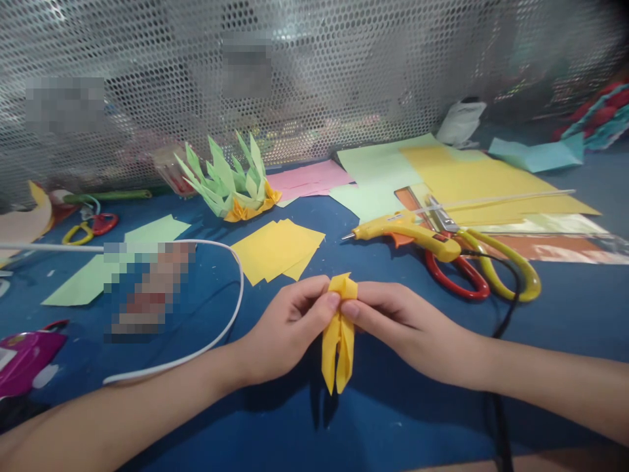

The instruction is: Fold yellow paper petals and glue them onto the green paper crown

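Between my two hands is a folded yellow paper piece [337, 354], its two pointed ends hanging down above the blue table. My left hand [289, 324] pinches its upper part from the left, thumb in front. From the other side my right hand [405, 328] pinches the same piece, the thumbs nearly touching. Fingers behind the paper are partly hidden. Just beyond my hands lie several yellow paper squares [275, 249]. Farther back stands a paper model [230, 183] with green pointed leaves above folded orange-yellow pieces.
A yellow glue gun [403, 226] lies at the right, over large scissors [506, 262] with red and yellow handles; its black cord [508, 314] runs forward. A white cable [240, 282] loops at the left. Yellow sheets [491, 177] and pink paper [314, 177] lie before the perforated metal panel [344, 72].
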Motion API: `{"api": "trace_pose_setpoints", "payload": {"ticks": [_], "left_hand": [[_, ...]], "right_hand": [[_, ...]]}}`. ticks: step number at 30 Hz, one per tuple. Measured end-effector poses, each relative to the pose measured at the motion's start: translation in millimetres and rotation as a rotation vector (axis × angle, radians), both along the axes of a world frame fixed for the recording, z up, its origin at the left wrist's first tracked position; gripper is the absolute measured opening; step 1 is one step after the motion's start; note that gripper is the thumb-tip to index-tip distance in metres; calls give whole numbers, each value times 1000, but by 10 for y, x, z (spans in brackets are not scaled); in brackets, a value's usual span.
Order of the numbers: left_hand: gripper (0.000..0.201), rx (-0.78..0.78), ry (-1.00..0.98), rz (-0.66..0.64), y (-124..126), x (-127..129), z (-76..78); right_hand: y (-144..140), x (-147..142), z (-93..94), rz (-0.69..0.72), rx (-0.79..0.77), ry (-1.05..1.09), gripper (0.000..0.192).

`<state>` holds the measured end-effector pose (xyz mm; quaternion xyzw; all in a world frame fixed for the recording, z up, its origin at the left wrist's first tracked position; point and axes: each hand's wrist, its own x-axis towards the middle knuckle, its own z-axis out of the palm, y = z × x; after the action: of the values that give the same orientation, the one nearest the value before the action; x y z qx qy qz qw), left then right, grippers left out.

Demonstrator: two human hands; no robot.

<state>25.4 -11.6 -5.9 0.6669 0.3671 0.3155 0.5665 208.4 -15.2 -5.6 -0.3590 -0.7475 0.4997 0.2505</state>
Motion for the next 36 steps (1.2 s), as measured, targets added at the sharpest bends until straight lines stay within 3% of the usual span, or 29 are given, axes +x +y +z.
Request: {"api": "trace_pose_setpoints", "payload": {"ticks": [4,9,13,19,27,32,36], "left_hand": [[34,-45,-52,16,26,16,-40],[39,-184,-265,9,76,22,-121],[27,-217,-313,13,94,30,-132],[22,-336,-432,149,105,81,-92],[11,-355,-464,130,129,68,-110],[20,-434,-446,156,137,70,-89],[27,-473,-458,119,138,59,-52]], "right_hand": [[21,-1,-11,-35,-35,81,33],[34,-5,-25,-106,-70,195,35],[50,8,-13,-188,-94,179,38],[69,16,15,-209,-145,228,31],[118,17,-34,-301,-263,312,23],[133,16,-56,-274,-411,418,22],[135,12,-21,-187,-694,527,28]]}}
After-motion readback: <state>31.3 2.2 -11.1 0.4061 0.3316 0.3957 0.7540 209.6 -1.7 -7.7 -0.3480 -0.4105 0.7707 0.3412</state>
